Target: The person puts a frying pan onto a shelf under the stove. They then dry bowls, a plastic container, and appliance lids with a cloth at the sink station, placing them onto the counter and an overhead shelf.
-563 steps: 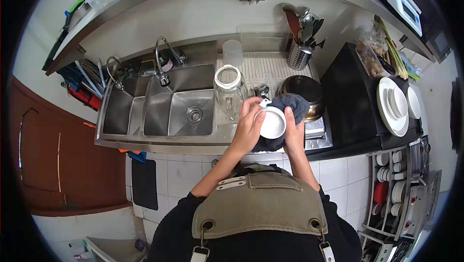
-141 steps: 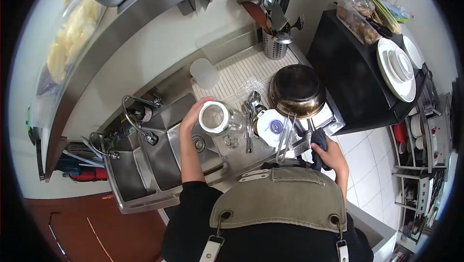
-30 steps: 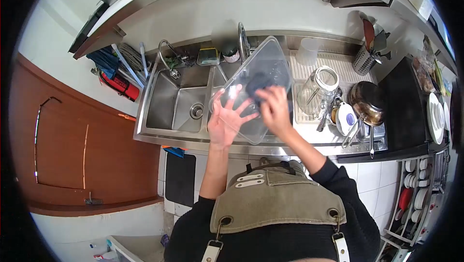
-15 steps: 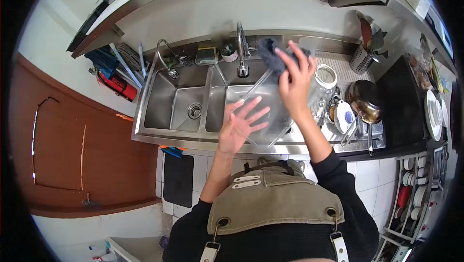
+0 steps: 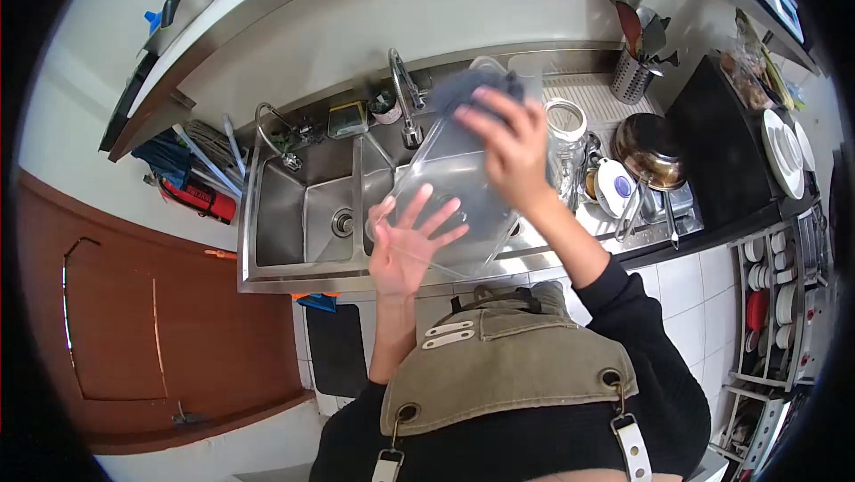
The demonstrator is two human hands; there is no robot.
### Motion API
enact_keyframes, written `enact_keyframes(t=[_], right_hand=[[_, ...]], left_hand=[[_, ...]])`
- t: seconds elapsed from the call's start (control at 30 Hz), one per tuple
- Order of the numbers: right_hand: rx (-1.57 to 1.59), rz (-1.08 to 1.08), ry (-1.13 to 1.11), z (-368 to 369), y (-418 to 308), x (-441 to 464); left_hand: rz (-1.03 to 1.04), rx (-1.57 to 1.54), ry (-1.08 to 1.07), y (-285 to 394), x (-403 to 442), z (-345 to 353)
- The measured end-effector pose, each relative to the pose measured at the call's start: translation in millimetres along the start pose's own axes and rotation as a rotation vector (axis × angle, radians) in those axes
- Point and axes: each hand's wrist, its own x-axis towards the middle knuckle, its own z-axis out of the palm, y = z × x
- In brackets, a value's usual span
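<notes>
My left hand (image 5: 405,251) supports a clear plastic lid or sheet (image 5: 468,237) over the right sink basin, at its near left side. The fingers are spread and show through the plastic, with the thumb at the edge. At the far end of the clear lid, my right hand (image 5: 512,148) presses a dark grey cloth (image 5: 459,90) against it. Motion blurs the cloth and the right fingers. Whether the clear piece is a flat lid or a shallow container I cannot tell.
A steel double sink (image 5: 307,282) with two faucets lies ahead. To the right stand a glass jar (image 5: 565,121), a white lidded pot (image 5: 614,188), a steel pan (image 5: 648,148) and a utensil holder (image 5: 630,80). A shelf (image 5: 294,15) runs overhead.
The whole view has shifted a little. My right hand has slid the cloth leftward along the far end of the clear lid, which now shows more of its face. Both hands keep their hold.
</notes>
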Motion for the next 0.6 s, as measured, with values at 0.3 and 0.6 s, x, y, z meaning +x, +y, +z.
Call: enact_keyframes(t=[0.3, 0.6], right_hand=[[0.105, 0.159, -0.129, -2, 34, -39], [0.45, 0.129, -0.376, -16, -46, -98]], left_hand=[[0.186, -0.136, 0.238, 5, 23, 5], [0.22, -0.096, 0.381, -21, 40, -15]])
